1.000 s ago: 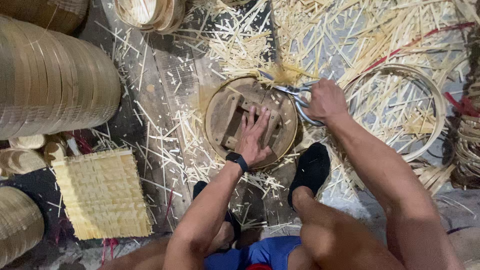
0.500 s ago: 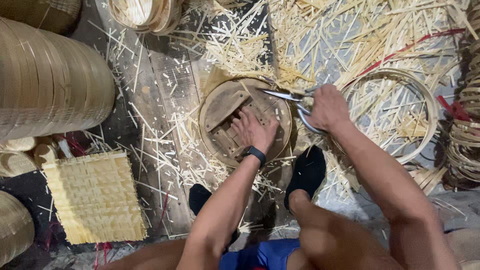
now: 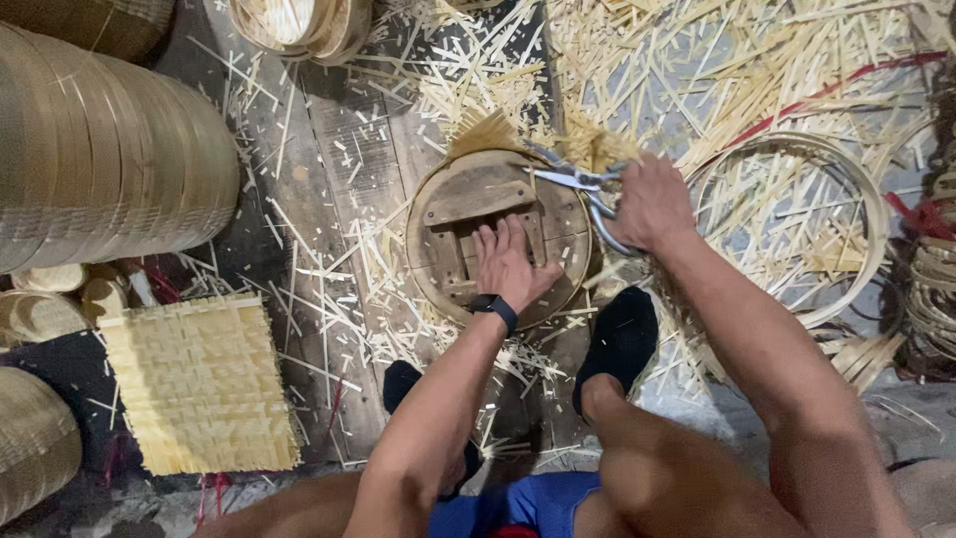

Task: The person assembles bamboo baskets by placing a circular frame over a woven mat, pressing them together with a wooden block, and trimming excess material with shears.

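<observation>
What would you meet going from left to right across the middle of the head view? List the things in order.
Stack of bamboo hoops → woven mat → round wooden form → left hand → scissors → right hand → loose bamboo hoop

Two hands [image 3: 513, 264], one pair of scissors [image 3: 573, 184], one round wooden form [image 3: 498, 234], one woven mat [image 3: 199, 384], two black shoes [image 3: 617, 344]

R hand [image 3: 652, 204] w/ scissors [image 3: 578, 184] shifted up along round wooden form's [image 3: 498, 234] rim, blades now at its top-right edge.
</observation>
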